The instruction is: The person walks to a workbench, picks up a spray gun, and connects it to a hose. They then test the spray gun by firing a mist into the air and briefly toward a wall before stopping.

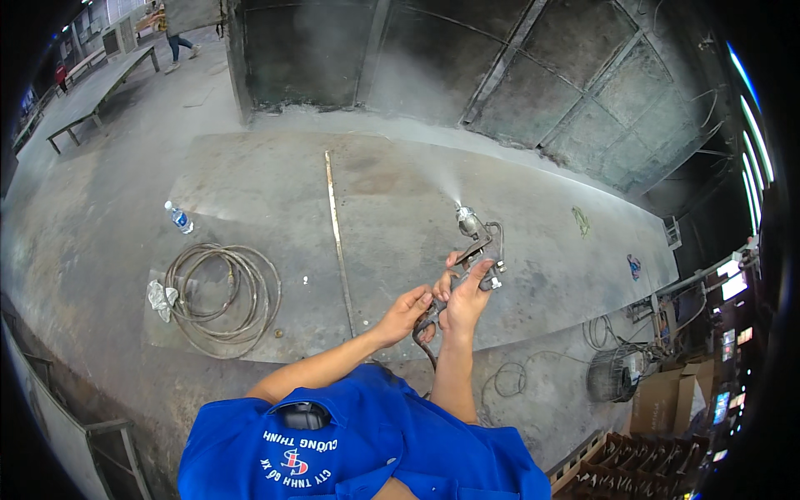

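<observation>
My right hand (463,302) is wrapped round the handle of a metal spray gun (477,242), which points away from me. A pale mist (446,185) fans out from its nozzle toward the dark panels. Just to the left, my left hand (407,313) is closed at the base of the handle, with its fingertips on the end of a dark hose (423,340). The hose drops from there toward my body. My fingers partly cover the joint between hose and gun.
On the floor sheet (392,217) lie a coiled hose (225,310), a water bottle (180,219) and a long thin strip (337,229). Dark framed panels (575,83) rise beyond. Cartons (667,400) and a wire-guarded drum (611,375) stand right. A person (175,42) walks at far left near a bench (96,92).
</observation>
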`<state>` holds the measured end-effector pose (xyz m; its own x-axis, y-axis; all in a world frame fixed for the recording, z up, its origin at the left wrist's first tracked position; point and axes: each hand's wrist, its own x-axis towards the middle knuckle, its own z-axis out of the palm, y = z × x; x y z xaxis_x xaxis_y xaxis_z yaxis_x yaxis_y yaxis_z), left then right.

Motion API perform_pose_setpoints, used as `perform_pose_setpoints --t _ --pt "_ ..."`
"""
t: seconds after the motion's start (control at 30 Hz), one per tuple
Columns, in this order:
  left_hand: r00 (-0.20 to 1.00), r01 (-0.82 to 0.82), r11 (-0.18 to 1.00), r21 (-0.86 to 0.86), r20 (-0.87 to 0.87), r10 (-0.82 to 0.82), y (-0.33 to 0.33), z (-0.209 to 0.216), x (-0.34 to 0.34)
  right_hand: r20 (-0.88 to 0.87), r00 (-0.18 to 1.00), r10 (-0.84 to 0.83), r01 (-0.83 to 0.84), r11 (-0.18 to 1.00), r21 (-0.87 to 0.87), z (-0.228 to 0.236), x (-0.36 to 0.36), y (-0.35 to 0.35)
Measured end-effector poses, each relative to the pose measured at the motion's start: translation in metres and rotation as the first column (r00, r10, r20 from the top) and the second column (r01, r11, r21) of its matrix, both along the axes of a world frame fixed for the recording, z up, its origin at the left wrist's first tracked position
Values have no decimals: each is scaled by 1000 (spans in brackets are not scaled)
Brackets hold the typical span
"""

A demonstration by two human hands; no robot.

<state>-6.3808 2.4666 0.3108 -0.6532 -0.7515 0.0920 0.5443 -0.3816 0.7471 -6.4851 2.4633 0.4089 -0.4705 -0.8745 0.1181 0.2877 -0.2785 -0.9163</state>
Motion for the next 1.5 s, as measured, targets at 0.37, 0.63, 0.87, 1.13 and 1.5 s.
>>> perform_pose_setpoints --t 0.37,0.63,0.87,1.13,1.5 --pt "836 -75 -429 -900 -291 466 -72 196 -29 361 922 -140 206 967 -149 1 -14 -6" --pt "915 -4 -540 -842 -221 337 -86 250 -60 -113 981 -159 135 972 -190 70 -32 4" --pt "934 -154 -487 -860 -288 212 -81 275 -64 -139 974 -180 151 969 -195 98 -40 12" --pt "930 -90 -578 -811 -276 243 -70 292 -65 -215 956 -202 137 950 -282 111 -41 15" --pt "925 -236 -464 -854 -343 161 -76 298 -69 -274 943 -187 97 945 -311 131 -37 17"
